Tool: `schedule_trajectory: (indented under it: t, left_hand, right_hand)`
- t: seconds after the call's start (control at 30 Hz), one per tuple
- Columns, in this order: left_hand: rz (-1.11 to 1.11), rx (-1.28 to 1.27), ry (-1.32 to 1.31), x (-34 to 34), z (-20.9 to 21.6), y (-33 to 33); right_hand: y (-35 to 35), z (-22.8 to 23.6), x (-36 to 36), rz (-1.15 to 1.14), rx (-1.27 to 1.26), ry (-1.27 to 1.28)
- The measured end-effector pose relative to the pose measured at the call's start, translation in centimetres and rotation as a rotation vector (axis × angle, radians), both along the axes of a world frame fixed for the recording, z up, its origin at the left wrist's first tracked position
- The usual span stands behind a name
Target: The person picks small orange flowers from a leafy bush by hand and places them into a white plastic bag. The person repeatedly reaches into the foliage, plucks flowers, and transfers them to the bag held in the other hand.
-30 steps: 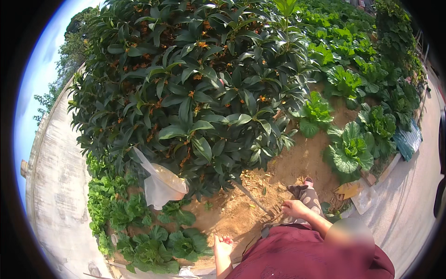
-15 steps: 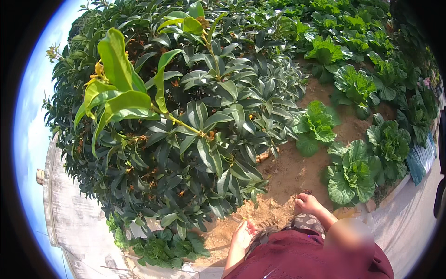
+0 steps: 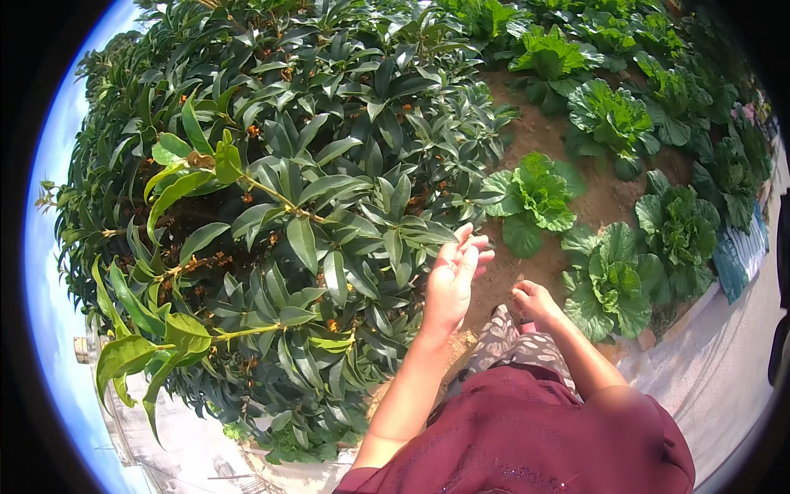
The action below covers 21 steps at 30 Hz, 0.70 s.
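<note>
At the right edge of a dense bush [image 3: 329, 214] with dark green leaves and small orange flowers, my left hand [image 3: 454, 284] is raised. Its palm faces up, the fingers are loosely stretched and apart, and no object shows in it. Their tips come close to a leafy sprig; whether they touch it I cannot tell. Lower and to the right, my right hand [image 3: 535, 301] is closed, thumb and fingers pinched together above the soil. What it holds, if anything, is too small to make out. A leafy green vegetable plant [image 3: 535, 198] grows just beyond it.
Two long branches with light green leaves [image 3: 185, 333] jut from the bush on the left. Leafy vegetables [image 3: 613, 280] stand in rows in brown soil [image 3: 605, 193] to the right. A pale paved path [image 3: 699, 362] runs along the bed, with a blue-and-white bag [image 3: 739, 255] beside it.
My left hand has risen from low over the soil to the bush's right edge, its palm turned up. My right hand stays closed and sits slightly higher. The view has shifted across the bush.
</note>
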<state>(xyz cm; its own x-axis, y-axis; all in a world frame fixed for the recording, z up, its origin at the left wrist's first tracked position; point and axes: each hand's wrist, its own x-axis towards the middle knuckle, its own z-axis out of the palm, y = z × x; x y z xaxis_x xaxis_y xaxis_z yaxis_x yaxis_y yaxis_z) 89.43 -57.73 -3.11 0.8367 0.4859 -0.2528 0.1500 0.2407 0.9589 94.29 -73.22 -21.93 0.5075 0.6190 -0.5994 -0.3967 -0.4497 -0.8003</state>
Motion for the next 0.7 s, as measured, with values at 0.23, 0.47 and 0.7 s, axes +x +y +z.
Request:
schedule_trajectory:
  t: [0.23, 0.47, 0.7]
  left_hand:
    - [0.371, 0.152, -0.310, 2.7, 3.1, 6.5]
    - [0.562, 0.108, -0.488, -3.5, 5.1, 10.2]
    - [0.685, -0.012, -0.554, -6.6, 6.7, 11.9]
  right_hand:
    - [6.8, 6.2, 0.8, 0.181, 0.133, -0.014]
    - [11.2, 5.6, 2.8, 0.154, 0.297, 0.110]
    - [18.8, 7.0, 6.4, 0.045, 0.545, 0.381]
